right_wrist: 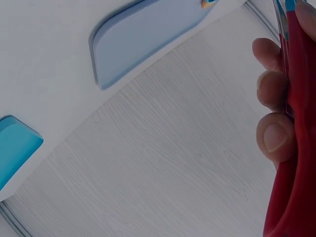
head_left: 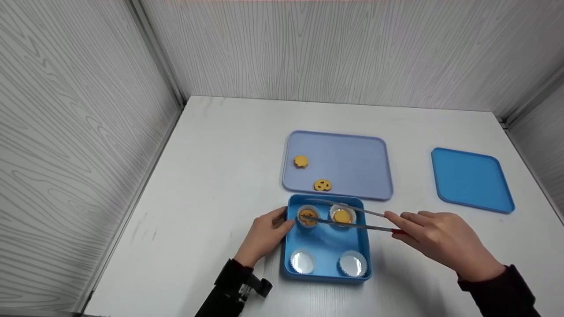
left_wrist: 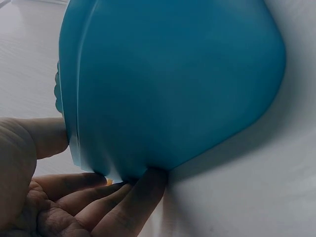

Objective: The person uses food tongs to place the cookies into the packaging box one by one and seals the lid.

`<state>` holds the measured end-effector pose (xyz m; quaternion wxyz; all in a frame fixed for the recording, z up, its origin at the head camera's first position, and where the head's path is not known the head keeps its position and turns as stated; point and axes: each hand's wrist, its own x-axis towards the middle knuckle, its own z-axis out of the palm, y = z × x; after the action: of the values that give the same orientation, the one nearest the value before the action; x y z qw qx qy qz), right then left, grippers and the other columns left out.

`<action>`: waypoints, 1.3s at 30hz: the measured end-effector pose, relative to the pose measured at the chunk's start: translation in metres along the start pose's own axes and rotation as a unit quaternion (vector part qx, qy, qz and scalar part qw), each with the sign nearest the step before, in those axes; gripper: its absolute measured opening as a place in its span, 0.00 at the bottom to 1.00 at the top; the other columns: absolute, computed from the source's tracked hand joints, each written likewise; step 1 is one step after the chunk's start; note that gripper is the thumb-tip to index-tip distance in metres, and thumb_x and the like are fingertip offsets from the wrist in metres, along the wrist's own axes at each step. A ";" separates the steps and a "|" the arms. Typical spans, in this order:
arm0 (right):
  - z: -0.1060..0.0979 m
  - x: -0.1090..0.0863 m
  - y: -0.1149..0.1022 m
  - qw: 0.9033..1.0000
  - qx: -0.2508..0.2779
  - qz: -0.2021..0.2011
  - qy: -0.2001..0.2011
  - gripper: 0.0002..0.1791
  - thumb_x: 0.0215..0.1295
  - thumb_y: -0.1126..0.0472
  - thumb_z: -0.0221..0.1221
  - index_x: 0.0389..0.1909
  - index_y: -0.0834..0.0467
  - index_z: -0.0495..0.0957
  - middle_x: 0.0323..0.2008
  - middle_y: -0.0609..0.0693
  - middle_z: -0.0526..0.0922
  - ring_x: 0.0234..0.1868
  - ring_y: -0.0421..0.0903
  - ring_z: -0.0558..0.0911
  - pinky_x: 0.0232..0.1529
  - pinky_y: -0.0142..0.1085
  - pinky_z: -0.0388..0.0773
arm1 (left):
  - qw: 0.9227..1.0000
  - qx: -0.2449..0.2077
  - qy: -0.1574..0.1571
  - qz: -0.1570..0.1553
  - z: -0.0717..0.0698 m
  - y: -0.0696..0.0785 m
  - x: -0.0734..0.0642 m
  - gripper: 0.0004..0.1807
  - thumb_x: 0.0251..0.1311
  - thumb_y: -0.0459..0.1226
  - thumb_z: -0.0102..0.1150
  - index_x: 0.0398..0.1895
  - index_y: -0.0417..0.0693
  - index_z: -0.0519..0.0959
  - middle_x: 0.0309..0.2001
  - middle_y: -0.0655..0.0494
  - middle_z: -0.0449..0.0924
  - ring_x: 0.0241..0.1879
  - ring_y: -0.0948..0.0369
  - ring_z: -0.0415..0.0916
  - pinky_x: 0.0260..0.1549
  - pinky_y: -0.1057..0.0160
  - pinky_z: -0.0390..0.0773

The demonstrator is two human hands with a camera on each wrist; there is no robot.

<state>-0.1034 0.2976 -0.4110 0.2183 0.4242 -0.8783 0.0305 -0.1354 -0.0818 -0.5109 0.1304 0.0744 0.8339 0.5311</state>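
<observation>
1. Black right sleeve (head_left: 500, 290), nearest my eyes, behind my right hand (head_left: 434, 237), which grips the tongs from right of the blue box.
2. Tongs (head_left: 370, 227), one pair: red handles, metal arms parted above the blue box. One tip lies over the brown cookie (head_left: 308, 213); I cannot tell whether it touches. Probably light and springy; best held by the handles.
3. Left hand (head_left: 264, 233): thumb at the rim, fingers against the left wall of the blue box, holding it.
4. Blue box (head_left: 327, 246): likely light, stiff, somewhat slippery; a side wall suits the grasp.
5. Fluted cups (head_left: 302, 262), four, one near each corner inside the blue box; apparently thin, easily crushed. Far-left holds the brown cookie, far-right a yellow cookie (head_left: 342, 215).
6. Lavender tray (head_left: 348, 163), just beyond the blue box, bearing two cookies (head_left: 301, 161). Cookies seem light, perhaps brittle; pinch edges gently.
7. Flat blue tray (head_left: 473, 180), beyond and right of the blue box.
8. Brands, labels, writing: none I can read.
</observation>
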 end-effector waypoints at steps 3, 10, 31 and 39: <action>-0.001 -0.001 0.001 1.000 0.006 0.005 0.006 0.32 0.47 0.58 0.77 0.59 0.52 0.85 0.30 0.46 0.90 0.21 0.38 0.82 0.21 0.29 0.79 | 1.000 -0.006 -0.002 0.001 0.000 0.000 0.000 0.34 0.74 0.50 0.57 0.75 0.39 0.67 0.71 0.41 0.71 0.69 0.49 0.71 0.68 0.51 0.71; -0.001 -0.003 0.006 0.999 0.014 0.029 0.011 0.34 0.46 0.60 0.78 0.59 0.53 0.85 0.31 0.48 0.90 0.23 0.39 0.84 0.23 0.30 0.81 | 1.000 -0.006 -0.005 -0.001 0.000 -0.001 0.000 0.34 0.74 0.50 0.56 0.75 0.39 0.67 0.71 0.41 0.70 0.69 0.49 0.71 0.68 0.51 0.71; 0.016 -0.004 0.029 0.994 -0.015 0.086 0.065 0.21 0.70 0.49 0.64 0.58 0.55 0.85 0.31 0.56 0.90 0.20 0.49 0.84 0.13 0.32 0.71 | 1.000 -0.014 -0.003 -0.009 0.001 -0.002 0.000 0.34 0.74 0.49 0.57 0.75 0.40 0.67 0.71 0.42 0.70 0.69 0.49 0.71 0.68 0.52 0.71; 0.025 -0.003 0.034 0.992 -0.006 0.118 0.036 0.27 0.49 0.62 0.78 0.54 0.53 0.86 0.30 0.53 0.90 0.19 0.46 0.83 0.13 0.30 0.68 | 1.000 -0.010 -0.003 -0.008 0.001 -0.002 0.000 0.34 0.74 0.49 0.57 0.75 0.39 0.66 0.71 0.41 0.70 0.69 0.49 0.72 0.68 0.51 0.72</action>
<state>-0.1371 0.3156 -0.4300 0.2469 0.3149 -0.9141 0.0659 -0.1346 -0.0817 -0.5134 0.1383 0.0682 0.8285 0.5383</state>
